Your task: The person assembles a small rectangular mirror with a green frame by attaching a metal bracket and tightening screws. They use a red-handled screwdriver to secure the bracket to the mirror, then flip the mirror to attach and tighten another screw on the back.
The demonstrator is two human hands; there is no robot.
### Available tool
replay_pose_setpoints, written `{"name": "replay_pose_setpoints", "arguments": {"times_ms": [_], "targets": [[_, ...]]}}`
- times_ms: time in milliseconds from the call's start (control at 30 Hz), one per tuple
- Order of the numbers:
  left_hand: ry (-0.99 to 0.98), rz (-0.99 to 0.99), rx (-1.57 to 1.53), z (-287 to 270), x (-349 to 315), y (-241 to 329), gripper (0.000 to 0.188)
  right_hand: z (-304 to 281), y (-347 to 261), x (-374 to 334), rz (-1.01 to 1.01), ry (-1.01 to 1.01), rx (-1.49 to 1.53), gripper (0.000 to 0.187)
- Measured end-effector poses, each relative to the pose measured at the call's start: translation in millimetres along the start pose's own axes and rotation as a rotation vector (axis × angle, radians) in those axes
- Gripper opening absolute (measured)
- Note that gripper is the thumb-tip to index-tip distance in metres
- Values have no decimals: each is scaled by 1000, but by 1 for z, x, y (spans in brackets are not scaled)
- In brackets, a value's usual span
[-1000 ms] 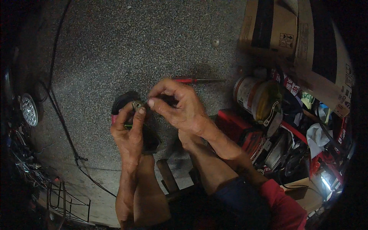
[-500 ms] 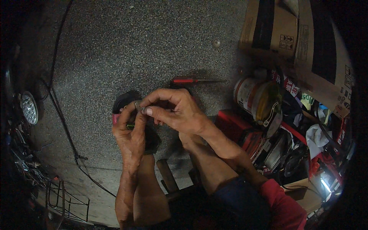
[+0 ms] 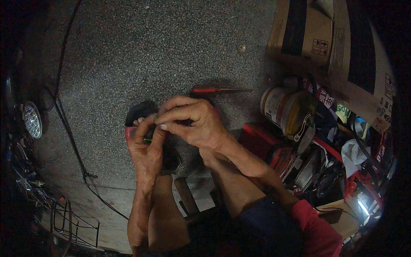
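Observation:
My left hand [image 3: 145, 143] and my right hand [image 3: 195, 122] meet above the floor, just over my left foot in its dark and red footwear [image 3: 129, 132]. Thumb and forefinger of the left are pinched together. The right hand's fingertips press against that same pinch from the right. Whatever small piece they hold is covered by the fingers. Beyond the right hand, a screwdriver [image 3: 207, 90] with a red handle lies on the floor, its shaft pointing right.
Cardboard boxes [image 3: 299, 34] stand at the far right. Below them are a round tub [image 3: 274, 105], a red box [image 3: 265, 143] and heaped clutter. At left lie a black cable [image 3: 70, 128], a round lamp [image 3: 33, 120] and a wire rack [image 3: 75, 225].
The right hand's fingers have stretched forward over the left fingertips. A small greyish piece that showed between the hands is now covered. Both forearms stay nearly in place.

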State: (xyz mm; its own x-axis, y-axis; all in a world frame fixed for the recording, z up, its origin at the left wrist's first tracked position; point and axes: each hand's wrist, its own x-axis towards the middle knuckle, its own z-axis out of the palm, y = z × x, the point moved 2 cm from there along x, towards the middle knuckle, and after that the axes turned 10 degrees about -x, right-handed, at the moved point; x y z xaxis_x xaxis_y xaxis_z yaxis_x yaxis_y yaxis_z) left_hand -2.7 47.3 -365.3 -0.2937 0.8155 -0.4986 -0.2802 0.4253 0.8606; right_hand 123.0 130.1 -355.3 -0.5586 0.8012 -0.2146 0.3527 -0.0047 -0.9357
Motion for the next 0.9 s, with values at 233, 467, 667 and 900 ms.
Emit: {"name": "replay_pose_setpoints", "arguments": {"times_ms": [233, 467, 667, 900], "targets": [[-4, 20, -14, 1, -2, 3, 19, 0, -2, 0, 80, -15, -70, 11], [30, -9, -12, 2, -1, 3, 18, 1, -8, -2, 70, 38, -135, 11], [35, 11, -29, 4, -2, 2, 17, -1, -19, -2, 101, 7, -242, 10], [80, 7, -11, 4, -2, 5, 17, 0, -14, -3, 125, 54, -258, 9]]}}
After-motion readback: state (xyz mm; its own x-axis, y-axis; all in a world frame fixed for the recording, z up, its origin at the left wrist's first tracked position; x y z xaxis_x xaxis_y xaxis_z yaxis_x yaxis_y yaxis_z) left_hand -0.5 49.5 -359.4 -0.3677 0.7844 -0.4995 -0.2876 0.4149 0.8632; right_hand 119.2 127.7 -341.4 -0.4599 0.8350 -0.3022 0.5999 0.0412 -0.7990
